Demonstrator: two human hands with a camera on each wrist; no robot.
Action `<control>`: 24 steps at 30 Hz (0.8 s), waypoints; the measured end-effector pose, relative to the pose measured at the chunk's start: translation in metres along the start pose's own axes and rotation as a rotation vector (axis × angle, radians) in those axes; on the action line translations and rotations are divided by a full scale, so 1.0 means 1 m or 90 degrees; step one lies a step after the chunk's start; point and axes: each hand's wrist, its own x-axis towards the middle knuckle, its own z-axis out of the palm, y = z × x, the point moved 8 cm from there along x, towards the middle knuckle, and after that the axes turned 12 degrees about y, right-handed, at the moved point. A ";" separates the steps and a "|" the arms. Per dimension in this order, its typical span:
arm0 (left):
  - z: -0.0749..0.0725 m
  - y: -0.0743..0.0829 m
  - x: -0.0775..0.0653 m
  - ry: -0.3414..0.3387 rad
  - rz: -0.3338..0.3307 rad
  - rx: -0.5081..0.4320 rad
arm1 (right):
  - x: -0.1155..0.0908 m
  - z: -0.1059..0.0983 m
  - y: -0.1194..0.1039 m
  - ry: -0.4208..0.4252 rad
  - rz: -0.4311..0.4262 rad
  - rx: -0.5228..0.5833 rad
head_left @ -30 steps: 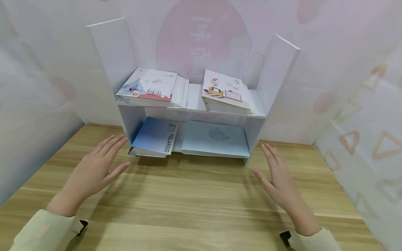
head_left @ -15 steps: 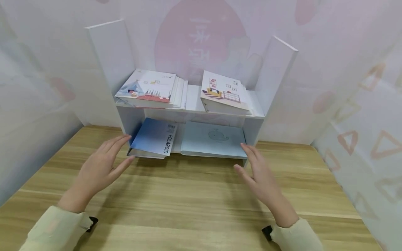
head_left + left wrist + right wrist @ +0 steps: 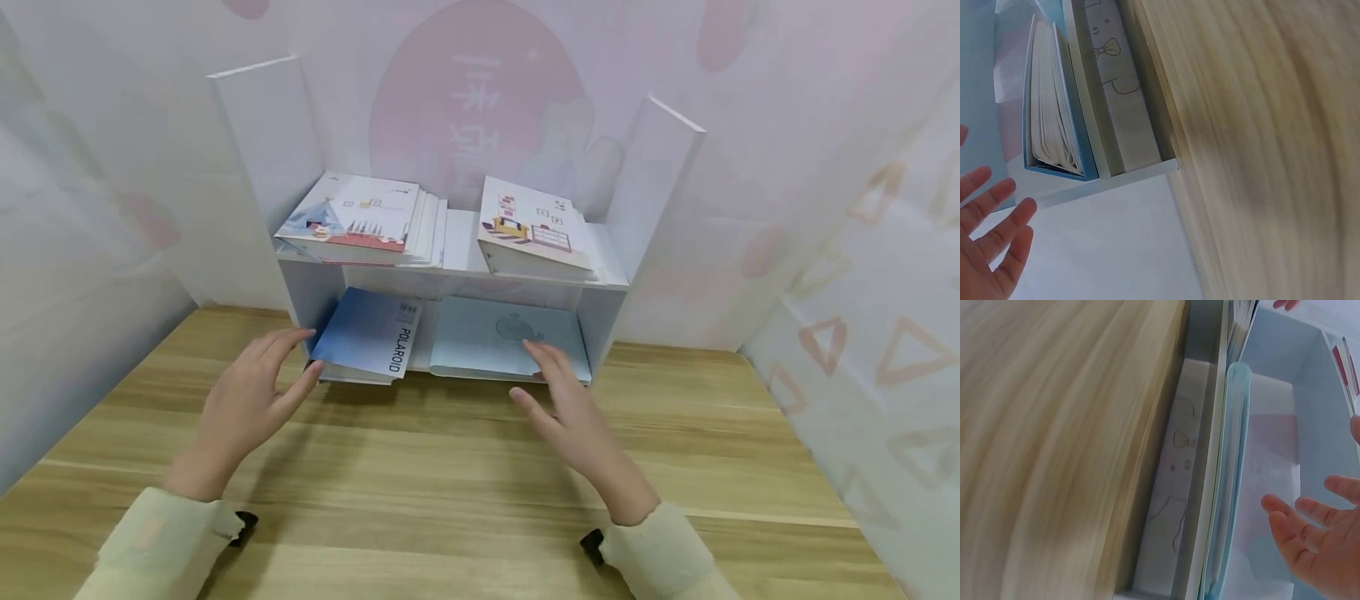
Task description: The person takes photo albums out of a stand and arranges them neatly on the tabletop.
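My left hand (image 3: 243,404) is at the left end of the shelf unit's lower level, fingers extended and thumb apart. Its fingertips are right by the left corner of a blue book (image 3: 367,329) marked POLAROID, which lies flat. In the left wrist view that hand (image 3: 988,240) has nothing in it, and the page edges of the thick blue book (image 3: 1050,106) face the camera. My right hand (image 3: 573,425) reaches over the front of a pale blue whale-cover book (image 3: 472,333), covering part of it. The right wrist view shows this hand (image 3: 1322,534) relaxed, above the thin book (image 3: 1235,437).
The white shelf unit (image 3: 262,142) stands at the back of a wooden table (image 3: 420,483). Its upper level bears a left stack of white books (image 3: 367,208) and a tilted right stack of books (image 3: 532,225). Printed curtains (image 3: 810,167) surround the table.
My right hand has swept left, from beside the shelf's right end to over the pale blue book. My left hand has shifted slightly right, closer to the POLAROID book. The books stay put.
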 end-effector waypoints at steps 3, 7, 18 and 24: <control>0.004 -0.004 0.000 -0.003 -0.026 0.004 | 0.005 0.009 -0.005 -0.006 0.006 0.023; 0.008 -0.008 0.001 -0.008 -0.055 0.002 | 0.013 0.022 -0.010 -0.014 0.025 0.056; 0.015 -0.017 0.000 -0.035 -0.123 0.002 | 0.027 0.058 -0.023 -0.029 0.061 0.177; 0.019 -0.020 0.001 -0.053 -0.152 0.004 | 0.031 0.076 -0.025 -0.047 0.101 0.228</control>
